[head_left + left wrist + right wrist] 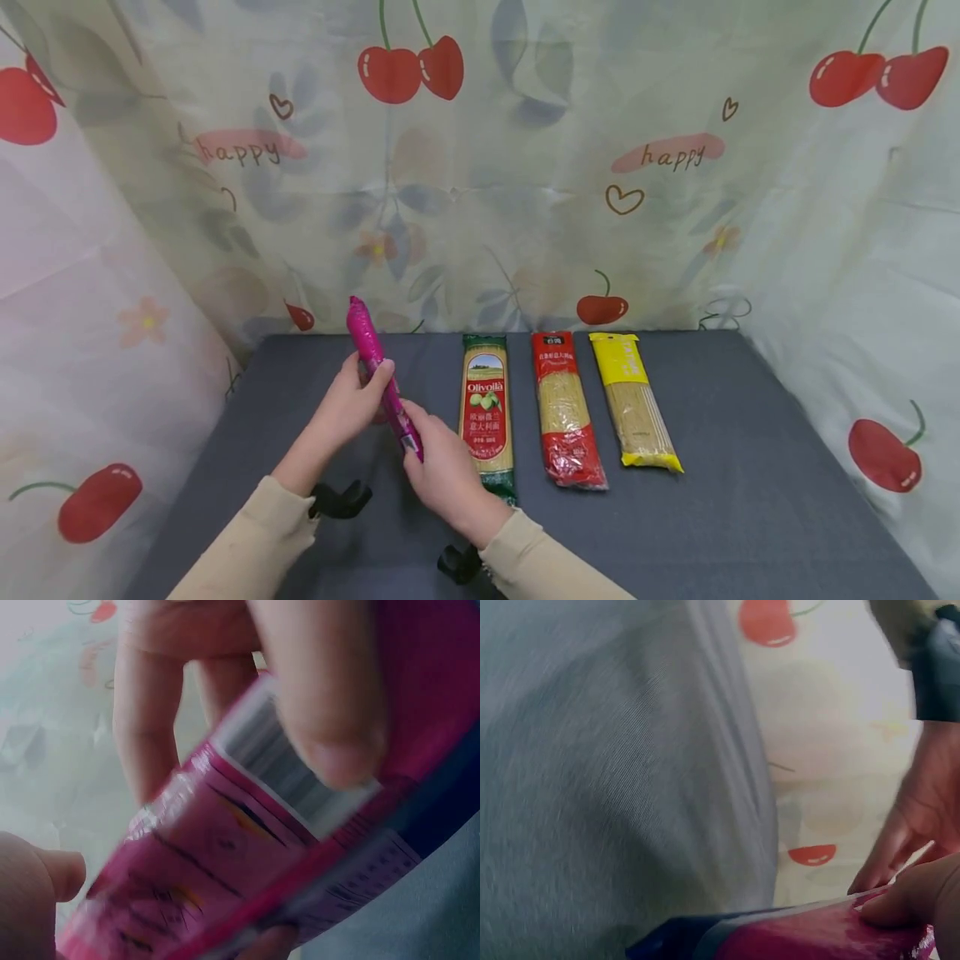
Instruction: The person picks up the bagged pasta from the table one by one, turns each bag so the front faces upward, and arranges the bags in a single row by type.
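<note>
Both hands hold a slim, shiny magenta plastic packet (366,333), tilted with its upper end to the left in the head view. My left hand (351,408) grips it around the middle, thumb across the near side. Lower down, my right hand (450,475) pinches the bottom end. A barcode and printed panels show on the magenta packet (202,855) in the left wrist view, with fingers over part of them. One end of the magenta packet (795,937) is dark blue in the right wrist view. Its contents are hidden.
Right of the hands lie three pasta packs on the dark grey table (735,500): a green-and-red Olivoilà pack (486,400), a red pack (566,417) and a yellow pack (636,404). A cherry-print curtain (480,208) stands behind. Black straps (341,500) hang at the wrists.
</note>
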Tool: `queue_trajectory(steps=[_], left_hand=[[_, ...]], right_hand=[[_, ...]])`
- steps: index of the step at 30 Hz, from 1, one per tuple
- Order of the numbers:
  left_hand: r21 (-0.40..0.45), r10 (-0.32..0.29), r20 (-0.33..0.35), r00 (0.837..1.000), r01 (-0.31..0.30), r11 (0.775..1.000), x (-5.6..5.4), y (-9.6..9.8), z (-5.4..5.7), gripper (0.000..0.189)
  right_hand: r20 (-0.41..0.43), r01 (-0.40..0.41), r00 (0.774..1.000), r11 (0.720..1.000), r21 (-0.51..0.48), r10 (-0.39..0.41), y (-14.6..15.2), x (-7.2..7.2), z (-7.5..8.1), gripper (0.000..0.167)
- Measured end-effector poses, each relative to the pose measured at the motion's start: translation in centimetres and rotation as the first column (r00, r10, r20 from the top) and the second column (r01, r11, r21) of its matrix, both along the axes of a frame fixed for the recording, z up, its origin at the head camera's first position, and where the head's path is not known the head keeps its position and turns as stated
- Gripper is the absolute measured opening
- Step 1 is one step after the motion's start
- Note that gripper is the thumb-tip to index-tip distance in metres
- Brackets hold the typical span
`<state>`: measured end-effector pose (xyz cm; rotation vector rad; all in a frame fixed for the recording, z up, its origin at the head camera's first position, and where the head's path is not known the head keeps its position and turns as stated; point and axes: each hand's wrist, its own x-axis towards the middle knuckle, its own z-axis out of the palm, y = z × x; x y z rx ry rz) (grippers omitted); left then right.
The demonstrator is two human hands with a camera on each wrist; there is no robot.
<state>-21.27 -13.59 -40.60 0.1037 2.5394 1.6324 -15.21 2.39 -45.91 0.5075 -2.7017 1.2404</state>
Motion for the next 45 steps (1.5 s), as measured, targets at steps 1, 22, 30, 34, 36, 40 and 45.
queue_trajectory(steps=[1, 22, 30, 34, 36, 40, 45], left_hand=[[0.049, -0.004, 0.019, 1.000, 0.003, 0.999, 0.0, 0.0, 0.1, 0.076], [0.242, 0.190, 0.076, 0.979, -0.203, 0.949, -0.2, -0.1, -1.4, 0.050], [0.286, 0.194, 0.034, 0.980, -0.195, 0.938, 0.0, -0.3, -0.9, 0.054], [0.308, 0.198, 0.048, 0.979, -0.203, 0.929, -0.1, -0.5, -1.1, 0.057], [0.313, 0.200, 0.057, 0.978, -0.208, 0.927, -0.2, -0.6, -1.2, 0.057], [0.332, 0.194, 0.087, 0.977, -0.212, 0.919, -0.4, -0.6, -1.4, 0.054], [0.362, 0.156, 0.126, 0.980, -0.192, 0.912, -0.5, -0.6, -1.5, 0.051]], right_hand=[[-0.053, 0.002, 0.999, 0.998, 0.066, 0.002, -0.1, 0.0, -0.1, 0.063], [-0.297, 0.055, 0.954, 0.946, 0.319, 0.045, -0.5, 0.1, -1.6, 0.067], [-0.211, 0.003, 0.976, 0.974, 0.225, 0.046, 0.2, -0.1, -1.2, 0.066], [-0.161, -0.034, 0.985, 0.988, 0.150, 0.059, 1.0, -0.3, -1.0, 0.063], [-0.128, -0.041, 0.990, 0.993, 0.112, 0.055, 1.5, -0.5, -1.1, 0.062], [-0.069, -0.030, 0.997, 0.998, 0.053, 0.034, 2.3, -0.8, -1.6, 0.060], [0.027, -0.033, 0.999, 0.999, -0.017, 0.033, 3.1, -1.0, -1.9, 0.062]])
